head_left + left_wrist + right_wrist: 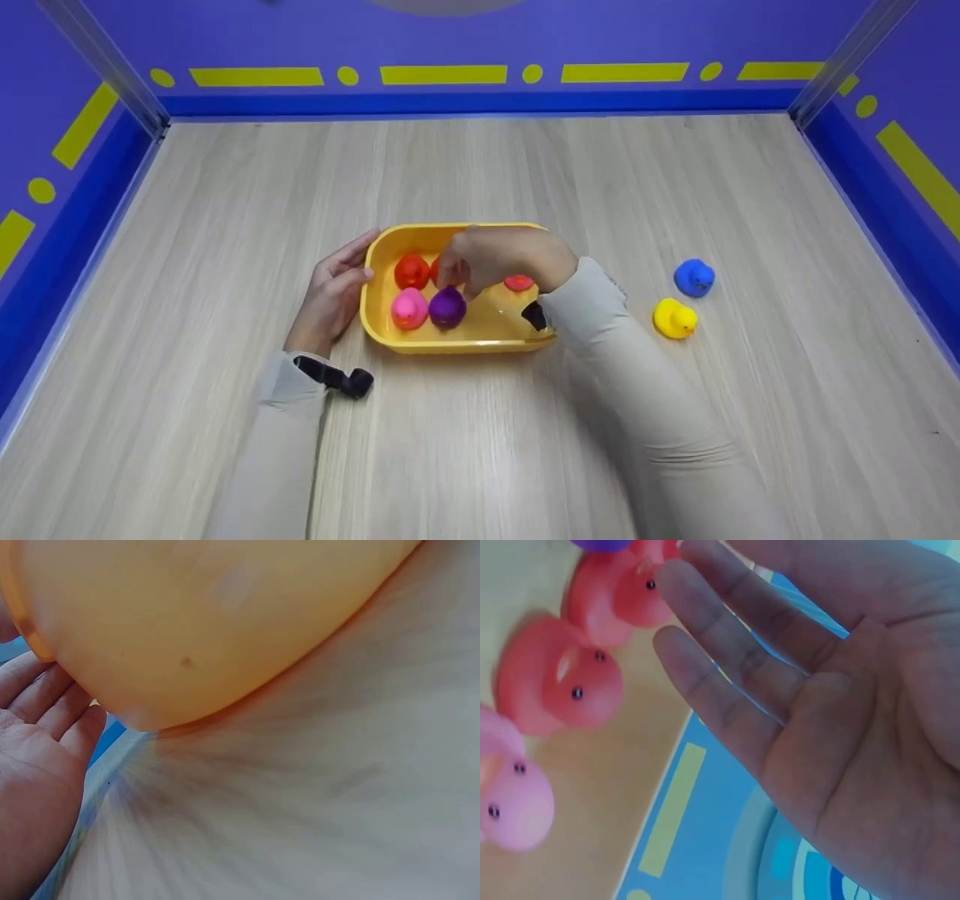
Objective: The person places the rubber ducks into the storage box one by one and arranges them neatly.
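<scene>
A yellow plastic tub point(457, 347) holds several rubber ducks. My left hand point(334, 289) holds the tub's left end, thumb at the rim and fingers along the outer wall; the left wrist view shows those fingers against the tub point(225, 630). Reaching inside, my right hand point(502, 255) pinches a purple duck point(448, 309) with finger and thumb. Beside it are a pink duck point(409, 309) and a red duck point(412, 271). Another red duck is mostly covered by the right hand, and a pinkish-red duck point(519, 283) shows under the wrist. The right wrist view catches only the purple duck's edge point(604, 543).
To the right of the tub, a blue duck point(694, 278) and a yellow duck point(675, 319) sit on the wooden table point(450, 450). Blue-purple walls point(450, 45) with yellow markings border the table at the back and both sides.
</scene>
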{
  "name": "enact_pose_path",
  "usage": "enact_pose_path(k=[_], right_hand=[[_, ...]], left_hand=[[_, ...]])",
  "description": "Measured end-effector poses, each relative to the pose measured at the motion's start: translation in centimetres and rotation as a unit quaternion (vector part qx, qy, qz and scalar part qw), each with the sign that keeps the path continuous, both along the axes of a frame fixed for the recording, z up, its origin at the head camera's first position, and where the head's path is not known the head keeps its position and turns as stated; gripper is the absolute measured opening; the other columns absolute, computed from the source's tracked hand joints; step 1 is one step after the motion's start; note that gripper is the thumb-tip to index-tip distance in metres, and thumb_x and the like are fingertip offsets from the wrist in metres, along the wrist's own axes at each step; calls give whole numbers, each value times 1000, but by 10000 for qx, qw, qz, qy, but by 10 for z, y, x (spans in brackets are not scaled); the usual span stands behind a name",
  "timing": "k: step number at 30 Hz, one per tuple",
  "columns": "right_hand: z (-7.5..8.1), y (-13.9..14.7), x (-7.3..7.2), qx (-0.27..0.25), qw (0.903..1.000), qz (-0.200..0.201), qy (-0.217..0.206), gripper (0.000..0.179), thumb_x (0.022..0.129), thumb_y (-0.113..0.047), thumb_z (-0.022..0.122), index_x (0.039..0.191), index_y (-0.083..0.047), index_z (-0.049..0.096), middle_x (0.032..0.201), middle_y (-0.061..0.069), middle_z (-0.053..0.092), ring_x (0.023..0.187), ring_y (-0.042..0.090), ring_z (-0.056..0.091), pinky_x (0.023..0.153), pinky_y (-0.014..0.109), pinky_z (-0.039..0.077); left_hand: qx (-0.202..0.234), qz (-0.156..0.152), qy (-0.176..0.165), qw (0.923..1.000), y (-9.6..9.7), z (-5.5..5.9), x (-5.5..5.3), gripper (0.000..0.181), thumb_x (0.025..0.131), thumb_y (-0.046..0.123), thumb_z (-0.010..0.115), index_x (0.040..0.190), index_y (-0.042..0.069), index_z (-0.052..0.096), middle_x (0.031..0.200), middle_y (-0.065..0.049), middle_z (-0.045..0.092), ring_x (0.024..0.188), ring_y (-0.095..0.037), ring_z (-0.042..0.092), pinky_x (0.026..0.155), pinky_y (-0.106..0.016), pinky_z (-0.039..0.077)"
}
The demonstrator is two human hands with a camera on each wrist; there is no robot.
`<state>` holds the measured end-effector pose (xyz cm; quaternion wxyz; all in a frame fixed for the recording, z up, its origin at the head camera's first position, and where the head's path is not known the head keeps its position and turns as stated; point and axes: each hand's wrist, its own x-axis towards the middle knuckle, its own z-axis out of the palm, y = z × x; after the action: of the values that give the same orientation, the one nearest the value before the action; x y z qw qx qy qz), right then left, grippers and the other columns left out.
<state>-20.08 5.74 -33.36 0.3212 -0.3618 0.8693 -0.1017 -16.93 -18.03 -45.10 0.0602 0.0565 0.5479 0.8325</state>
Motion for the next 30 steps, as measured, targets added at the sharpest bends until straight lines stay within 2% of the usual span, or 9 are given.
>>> enact_pose_path(k=[4,8,11,15,22,30], right_hand=[[3,11,-1,-124,9994,-309,-96,35,85,-8,70,118,-17,69,115,2,68,93,19,59,83,30,55],[8,25,-2,-391,9988,-294,15,32,85,-8,70,117,-14,69,109,4,69,92,19,61,80,30,56],[10,36,-3,-526,9981,-318,98,32,85,-6,70,116,-12,70,108,5,70,95,19,61,83,31,56],[12,50,-4,-606,9971,-404,202,35,84,-5,69,118,-12,69,115,5,69,103,20,62,89,34,55],[15,79,-4,-765,9936,-748,371,36,84,-11,71,120,-12,68,117,3,68,106,21,61,90,36,55],[14,113,-4,-1035,9889,-871,618,33,83,-6,71,116,-10,69,113,6,69,105,25,61,91,39,54]], left_hand=[[-43,-7,26,10000,0,0,0,58,86,-9,44,143,-7,37,145,-14,48,132,-17,46,114,-30,33],[-82,4,44,10000,0,-1,0,57,86,-9,46,143,-7,38,143,-12,51,130,-16,48,111,-27,36],[-46,27,38,10000,0,-2,-1,57,85,-8,46,142,-8,39,137,-8,55,128,-16,50,109,-26,39],[-16,45,36,10000,0,-2,-1,57,84,-8,46,141,-9,40,134,-5,58,128,-15,50,110,-26,39],[-64,53,27,10000,0,-1,-1,58,84,-9,45,142,-8,39,139,-10,54,130,-17,48,113,-30,35],[-182,71,34,9998,-1,-1,0,57,85,-8,45,142,-7,40,143,-13,50,131,-17,48,112,-28,36]])
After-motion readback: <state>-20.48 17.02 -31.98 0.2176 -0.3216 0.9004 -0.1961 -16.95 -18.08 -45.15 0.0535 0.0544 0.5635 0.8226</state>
